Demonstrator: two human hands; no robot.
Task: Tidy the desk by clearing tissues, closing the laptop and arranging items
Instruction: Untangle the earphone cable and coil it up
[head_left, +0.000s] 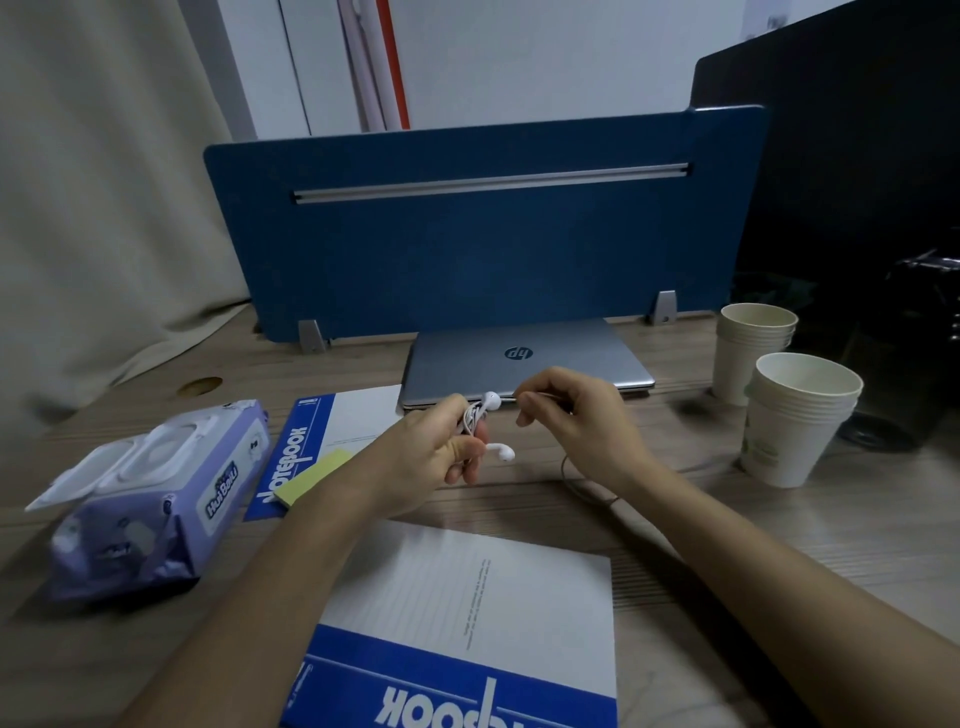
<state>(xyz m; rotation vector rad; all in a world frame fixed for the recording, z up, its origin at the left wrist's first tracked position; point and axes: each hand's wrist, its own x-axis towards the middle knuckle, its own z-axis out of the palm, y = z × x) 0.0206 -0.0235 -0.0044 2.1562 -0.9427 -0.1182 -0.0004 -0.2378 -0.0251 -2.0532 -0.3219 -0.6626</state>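
Observation:
My left hand (441, 447) grips a coiled bundle of white wired earphones (493, 431), with two earbuds sticking out to the right. My right hand (571, 415) pinches the loose end of the white cable just right of the bundle. Both hands hover above the wooden desk (727, 519), in front of a shut silver laptop (524, 364). A purple wet-wipe pack (156, 499) with its lid flipped open lies at the left.
A blue-and-white notebook (322, 441) with a yellow sticky pad (311, 475) lies left of my hands, another notebook (467, 623) close to me. Two stacks of paper cups (795, 415) stand at the right. A blue divider (467, 234) backs the desk; a dark object (909, 338) is far right.

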